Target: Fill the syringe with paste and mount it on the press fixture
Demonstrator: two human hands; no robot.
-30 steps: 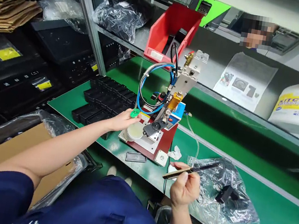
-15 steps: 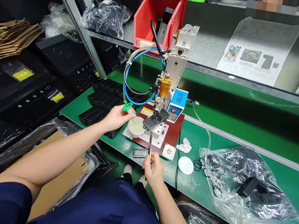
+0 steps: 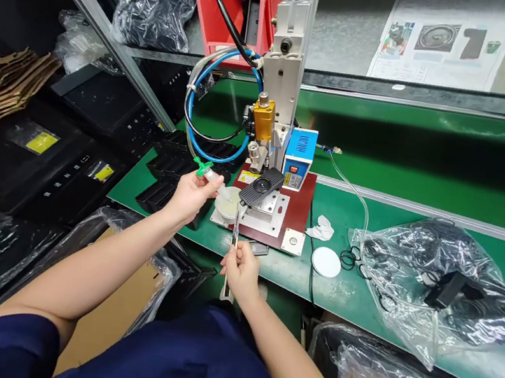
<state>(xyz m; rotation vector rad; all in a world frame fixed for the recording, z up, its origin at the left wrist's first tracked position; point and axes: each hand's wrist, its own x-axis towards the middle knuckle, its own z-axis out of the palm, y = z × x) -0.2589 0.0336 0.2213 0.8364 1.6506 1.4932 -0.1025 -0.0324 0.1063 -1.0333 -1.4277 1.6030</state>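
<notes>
My left hand (image 3: 191,200) is closed around a small whitish syringe-like piece (image 3: 212,176) with a green winged end (image 3: 202,167). Just beside its fingers is a round white tub (image 3: 226,212) with pale, cream-coloured contents. My right hand (image 3: 242,272) grips a slim tool (image 3: 237,228), silvery at the front with a dark and white handle; its exact kind is unclear. The tool's tip is at the tub's right rim. Beyond it, a ribbed black oblong part (image 3: 275,183) with a round centre rests tilted on the press fixture (image 3: 268,219).
An upright press (image 3: 282,84) with blue hoses stands behind the hands. Black parts (image 3: 167,165) lie at left. To the right are a push button (image 3: 293,241), crumpled tissue (image 3: 322,228), a white disc (image 3: 326,262), black rings (image 3: 348,258) and a plastic bag (image 3: 475,271).
The tool in my right hand has moved left, its tip now at the tub. My left hand still holds the green-ended piece. The camera view has shifted downward.
</notes>
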